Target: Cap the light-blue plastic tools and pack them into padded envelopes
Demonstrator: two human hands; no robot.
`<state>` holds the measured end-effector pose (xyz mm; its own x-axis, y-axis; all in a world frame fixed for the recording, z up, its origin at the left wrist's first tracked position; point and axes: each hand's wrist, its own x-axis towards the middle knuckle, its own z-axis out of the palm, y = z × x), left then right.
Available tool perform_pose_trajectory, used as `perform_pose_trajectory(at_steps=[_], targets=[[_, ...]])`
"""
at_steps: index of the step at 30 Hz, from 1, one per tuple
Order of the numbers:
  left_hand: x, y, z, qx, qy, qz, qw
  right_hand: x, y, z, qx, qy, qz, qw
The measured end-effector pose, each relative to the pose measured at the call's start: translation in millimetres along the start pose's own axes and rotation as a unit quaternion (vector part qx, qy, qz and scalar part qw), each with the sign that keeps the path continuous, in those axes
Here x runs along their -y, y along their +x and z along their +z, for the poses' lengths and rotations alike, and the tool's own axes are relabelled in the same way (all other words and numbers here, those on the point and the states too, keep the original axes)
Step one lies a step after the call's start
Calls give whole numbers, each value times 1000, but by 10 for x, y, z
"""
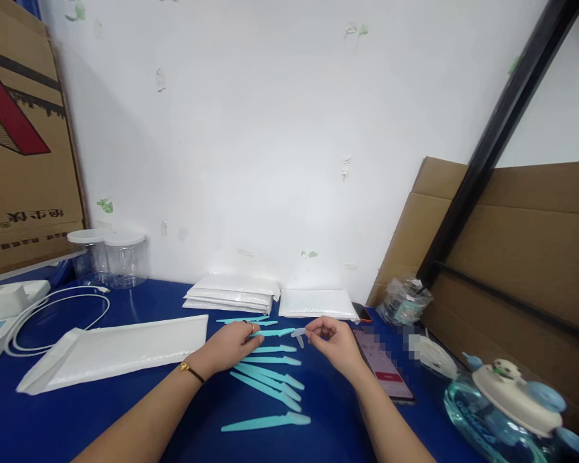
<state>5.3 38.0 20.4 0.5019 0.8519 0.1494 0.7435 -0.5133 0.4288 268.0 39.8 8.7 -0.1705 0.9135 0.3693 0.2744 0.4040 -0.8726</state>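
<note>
My left hand is closed on the handle of a teal eyebrow razor near the middle of the table. Just off its blade end, my right hand pinches a small translucent blade cap. Whether cap and blade touch I cannot tell. A second clear cap seems to lie right below, at the fingertips. Several more teal razors lie in a loose column toward me, blade ends to the right. The nearest razor lies apart from the others. Beyond my left hand more razors are partly covered.
White padded mailers are stacked by the wall, with another mailer beside them. A long mailer lies left. A phone and a water bottle are right. Clear jars and a white cable stand left.
</note>
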Motion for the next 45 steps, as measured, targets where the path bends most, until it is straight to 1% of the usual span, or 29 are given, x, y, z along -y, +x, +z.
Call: perform_pose_trajectory(at_steps=[11, 15, 18, 20, 24, 25, 26, 28, 29, 31, 32, 34, 36, 37, 39, 42, 43, 45], targets=[[19, -1, 7, 1, 3, -1, 1000, 20, -10, 1, -14, -9, -6, 1000], [32, -4, 20, 2, -4, 2, 1000, -1, -3, 2, 0, -7, -4, 1000], [29, -4, 24, 2, -9, 3, 1000, -18, -8, 46, 2, -7, -3, 1000], [18, -5, 28, 4, -12, 10, 1000, -15, -20, 86, 17, 0, 4, 1000], [-7, -14, 63, 27, -12, 25, 999, 2, -29, 93, 78, -7, 20, 997], [-12, -19, 75, 24, -9, 28, 999, -4, -21, 69, 80, -20, 19, 996], [-16, -25, 86, 13, -4, 31, 999, -17, -10, 38, 69, -39, 17, 997], [-27, -41, 98, -16, 7, 41, 999, -65, 18, -27, 19, -95, 7, 995], [-36, -50, 99, -21, 12, 47, 999, -96, 30, -49, -6, -129, -1, 992], [-64, -66, 88, -1, 13, 55, 998, -164, 46, -58, -23, -204, -14, 979], [-81, -72, 81, 17, 9, 58, 998, -197, 50, -41, -13, -238, -19, 971], [-111, -74, 70, 45, -5, 68, 997, -249, 54, 20, 25, -294, -23, 955], [-111, -59, 80, 57, -17, 80, 995, -283, 59, 90, 56, -341, -26, 938], [-94, -45, 94, 53, -17, 80, 995, -292, 63, 119, 65, -361, -27, 930], [-23, -5, 137, 16, 3, 62, 998, -299, 71, 155, 74, -398, -27, 914], [124, 60, 204, -58, 79, 9, 995, -301, 74, 160, 71, -433, -24, 898], [165, 79, 217, -70, 104, -4, 992, -302, 72, 155, 68, -438, -23, 896], [214, 107, 226, -75, 133, -17, 988, -305, 66, 140, 67, -429, -23, 901]])
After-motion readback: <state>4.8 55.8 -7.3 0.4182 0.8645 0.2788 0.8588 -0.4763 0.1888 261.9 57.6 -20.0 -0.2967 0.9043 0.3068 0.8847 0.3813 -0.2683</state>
